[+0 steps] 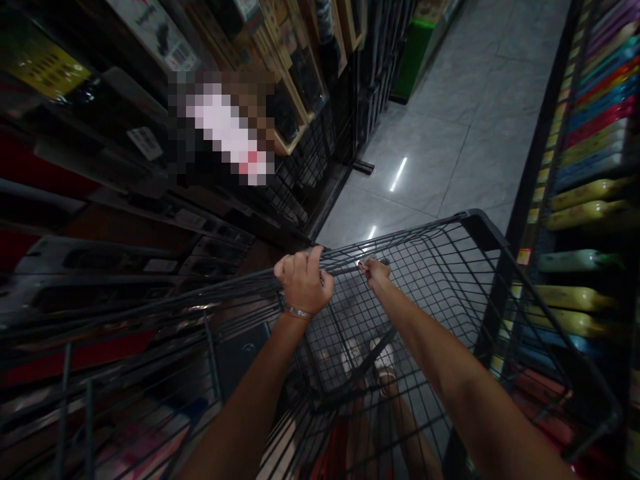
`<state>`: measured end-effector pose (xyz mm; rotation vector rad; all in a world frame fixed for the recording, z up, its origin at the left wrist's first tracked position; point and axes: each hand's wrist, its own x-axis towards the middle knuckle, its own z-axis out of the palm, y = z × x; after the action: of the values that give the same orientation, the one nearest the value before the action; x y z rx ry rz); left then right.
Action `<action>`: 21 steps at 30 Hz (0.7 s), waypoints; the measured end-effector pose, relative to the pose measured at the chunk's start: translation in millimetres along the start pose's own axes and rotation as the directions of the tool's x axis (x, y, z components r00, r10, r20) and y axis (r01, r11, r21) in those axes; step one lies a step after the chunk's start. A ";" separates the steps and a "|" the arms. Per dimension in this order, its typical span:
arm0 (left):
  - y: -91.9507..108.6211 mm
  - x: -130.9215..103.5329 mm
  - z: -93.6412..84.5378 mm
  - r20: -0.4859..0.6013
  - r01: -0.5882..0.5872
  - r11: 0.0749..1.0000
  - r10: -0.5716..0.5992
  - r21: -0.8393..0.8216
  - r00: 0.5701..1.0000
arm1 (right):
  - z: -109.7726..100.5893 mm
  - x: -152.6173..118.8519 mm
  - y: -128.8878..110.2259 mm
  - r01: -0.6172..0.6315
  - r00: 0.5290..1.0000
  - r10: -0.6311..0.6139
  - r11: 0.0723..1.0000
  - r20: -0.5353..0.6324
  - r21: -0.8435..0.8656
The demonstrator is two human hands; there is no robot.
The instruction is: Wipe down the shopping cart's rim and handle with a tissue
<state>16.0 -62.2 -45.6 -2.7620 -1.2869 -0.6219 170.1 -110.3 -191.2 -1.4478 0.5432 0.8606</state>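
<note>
A dark wire shopping cart spans the middle of the view, tilted in the picture. My left hand is closed over its upper wire rim, with a bracelet on the wrist. To the right of it, my right hand reaches in against the inside of the cart wall. Its fingers are pinched together near a thin bar; a small pale bit shows at the fingertips, too small to name. Through the mesh, white shoes show on the floor below.
On the left, dark shelving holds boxed goods, among them a yellow package and wood-edged boxes. Colourful packets line a shelf on the right. Grey tiled floor runs between, with a green box farther along.
</note>
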 end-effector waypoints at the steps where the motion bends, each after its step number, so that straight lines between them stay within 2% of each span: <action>1: 0.8 -0.4 0.1 0.008 0.004 1.000 -0.004 -0.002 1.000 | 2.6 0.2 1.3 -0.027 1.000 0.027 1.000 -0.007 -0.011; 5: 3.5 -1.5 -0.9 0.051 0.024 1.000 -0.023 -0.016 0.998 | 8.1 -3.5 -0.8 -0.137 0.990 0.135 0.989 -0.030 -0.047; 11: 5.5 -1.1 -3.1 0.087 0.050 0.998 -0.048 -0.030 0.995 | 6.2 -22.5 -13.8 -0.216 0.976 0.218 0.974 0.020 -0.073; 21: 5.7 0.1 -8.9 0.106 0.012 0.999 -0.006 -0.053 0.994 | 13.0 -67.6 -33.2 -0.228 0.963 0.230 0.973 0.139 -0.036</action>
<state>17.3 -67.6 -36.5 -2.8708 -1.3216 -0.5244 152.8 -106.6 -116.8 -1.3454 0.6037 1.1461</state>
